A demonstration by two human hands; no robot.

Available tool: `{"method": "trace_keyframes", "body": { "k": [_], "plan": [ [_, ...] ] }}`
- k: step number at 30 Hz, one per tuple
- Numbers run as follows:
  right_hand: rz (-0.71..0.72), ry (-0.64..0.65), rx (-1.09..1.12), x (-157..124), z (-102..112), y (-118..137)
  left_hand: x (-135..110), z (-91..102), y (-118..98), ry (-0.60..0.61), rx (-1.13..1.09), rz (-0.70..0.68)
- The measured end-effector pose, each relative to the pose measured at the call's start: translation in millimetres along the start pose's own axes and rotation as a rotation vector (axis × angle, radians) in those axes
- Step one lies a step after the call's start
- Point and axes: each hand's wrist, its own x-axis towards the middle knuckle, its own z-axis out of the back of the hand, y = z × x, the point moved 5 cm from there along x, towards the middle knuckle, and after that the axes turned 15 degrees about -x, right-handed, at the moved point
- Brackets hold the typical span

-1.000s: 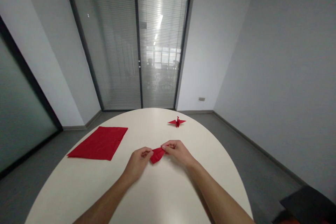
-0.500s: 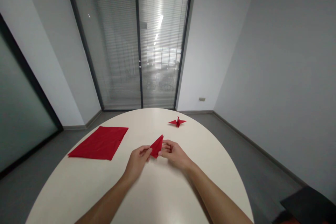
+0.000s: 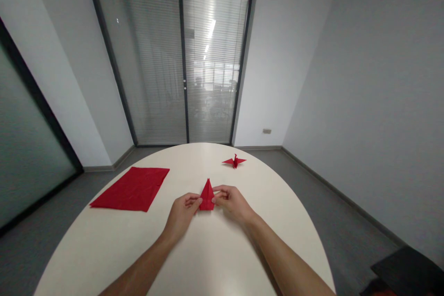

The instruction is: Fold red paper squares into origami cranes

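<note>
A small folded piece of red paper (image 3: 207, 193), shaped like a narrow triangle with its tip pointing away from me, sits between my hands over the white table (image 3: 215, 249). My left hand (image 3: 181, 212) pinches its lower left corner. My right hand (image 3: 231, 200) pinches its lower right corner. Both hands have the fingers closed on the paper.
A finished red paper crane (image 3: 234, 161) stands farther back on the table, to the right. A flat sheet of red paper (image 3: 132, 188) lies at the left. A dark object (image 3: 405, 268) is on the floor at the lower right. Glass doors with blinds (image 3: 180, 60) are beyond the table.
The folded paper has been turned from lying sideways to the right to standing with its tip pointing away. Both hands have shifted slightly around it and keep their pinch.
</note>
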Motion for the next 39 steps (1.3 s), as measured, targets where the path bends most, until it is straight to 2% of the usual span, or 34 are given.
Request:
{"method": "trace_keyframes", "body": {
  "k": [4, 10, 16, 27, 39],
  "plan": [
    [0.027, -0.074, 0.021, -0.6, 0.6, -0.8, -0.4, 1.5, 2.1, -0.028, -0.006, -0.004],
    [0.029, -0.084, 0.042, 2.5, -0.8, -9.5, 0.3, 0.5, 5.4, -0.017, -0.079, 0.005],
    [-0.004, -0.063, 0.115, 1.7, -0.5, -9.0, 2.2, -1.8, 8.2, -0.015, -0.116, 0.041],
    [0.011, -0.043, 0.052, 1.6, -0.9, -7.6, 2.4, -0.9, 9.0, 0.011, -0.081, -0.004],
    [0.04, -0.006, -0.02, -0.1, 0.1, -5.6, 1.3, -4.6, 3.2, 0.027, -0.092, 0.035]
  ]
}}
